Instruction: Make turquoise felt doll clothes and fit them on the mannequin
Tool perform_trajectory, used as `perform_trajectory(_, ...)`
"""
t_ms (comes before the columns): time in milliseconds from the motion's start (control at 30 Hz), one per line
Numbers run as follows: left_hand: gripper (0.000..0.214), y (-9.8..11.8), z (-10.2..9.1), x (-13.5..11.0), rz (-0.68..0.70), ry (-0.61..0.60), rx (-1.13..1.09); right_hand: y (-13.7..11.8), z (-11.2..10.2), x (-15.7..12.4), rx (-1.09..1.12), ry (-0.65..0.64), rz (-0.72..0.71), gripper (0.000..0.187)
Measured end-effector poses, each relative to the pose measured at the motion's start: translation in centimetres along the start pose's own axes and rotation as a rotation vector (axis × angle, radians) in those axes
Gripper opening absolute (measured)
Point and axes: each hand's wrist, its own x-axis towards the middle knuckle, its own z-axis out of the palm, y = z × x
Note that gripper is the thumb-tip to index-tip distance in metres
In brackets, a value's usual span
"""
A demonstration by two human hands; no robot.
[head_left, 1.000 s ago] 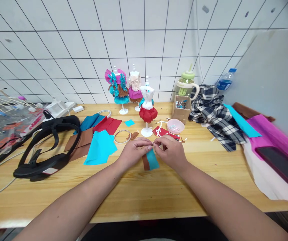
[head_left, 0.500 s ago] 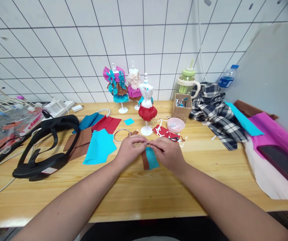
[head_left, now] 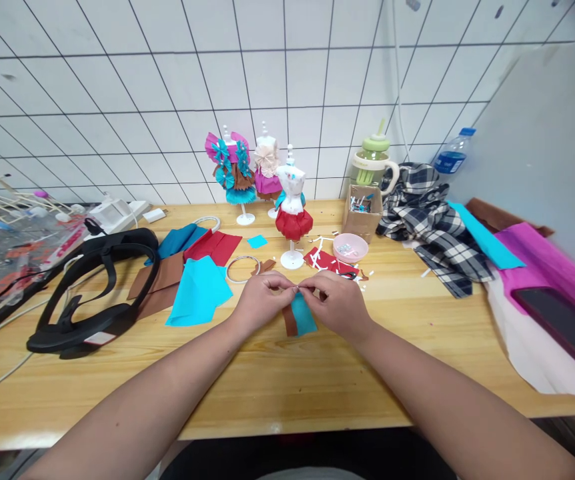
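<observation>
Both my hands meet over the middle of the wooden table (head_left: 277, 387). My left hand (head_left: 262, 301) and my right hand (head_left: 335, 303) pinch the top edge of a small blue and brown paper piece (head_left: 298, 317), fingertips almost touching. The piece hangs down between them toward the table. Just behind them stands a small white mannequin with a red skirt (head_left: 292, 215). A thin ring (head_left: 240, 269) lies left of it.
Blue paper sheet (head_left: 198, 291), red sheet (head_left: 213, 245) and brown sheet (head_left: 160, 280) lie left. A black headset (head_left: 92, 293) sits far left. Two dressed mannequins (head_left: 247, 172), a pink bowl (head_left: 350, 248), cardboard box (head_left: 362, 212), plaid cloth (head_left: 432, 230), green cup (head_left: 373, 163), bottle (head_left: 451, 160), pink paper (head_left: 542, 263).
My hands stay pinched on the paper piece, with only small finger shifts. The view has tilted slightly.
</observation>
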Motion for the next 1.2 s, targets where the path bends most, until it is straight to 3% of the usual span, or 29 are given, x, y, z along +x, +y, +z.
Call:
perform_trajectory(300,0.012,-0.3,0.1,0.0,-0.029,-0.051,-0.034,-0.1,0.6,0.6,0.265,-0.031,0.294,0.004)
perform_trajectory(467,0.011,-0.4,0.3,0.0,0.046,-0.037,-0.064,1.0,0.7,0.9,0.439,-0.065,0.425,0.008)
perform_trajectory(533,0.010,-0.5,0.3,0.0,0.073,-0.026,-0.051,1.7,0.4,1.0,0.377,-0.082,0.427,0.009)
perform_trajectory(700,0.010,-0.8,0.3,0.1,0.107,0.012,-0.017,3.7,-0.9,1.1,-0.045,-0.197,0.433,0.020)
perform_trajectory(800,0.011,-0.9,0.3,0.1,0.128,0.020,-0.005,4.5,-1.4,1.2,-0.167,-0.163,0.410,0.042)
perform_trajectory(867,0.010,-1.0,0.3,0.1,0.147,0.021,0.002,4.4,-1.6,1.3,-0.210,-0.141,0.425,0.035)
perform_trajectory(967,0.011,-0.9,0.2,0.0,0.170,0.023,0.010,3.7,-1.6,1.3,-0.184,-0.093,0.428,0.019)
perform_trajectory(1133,0.012,-0.8,0.2,0.0,0.181,0.012,0.003,2.1,-0.7,0.8,0.145,-0.019,0.162,0.020)
perform_trajectory(1200,0.012,-0.9,0.2,0.0,0.174,0.011,0.003,1.5,-0.2,0.6,0.219,-0.018,0.126,0.016)
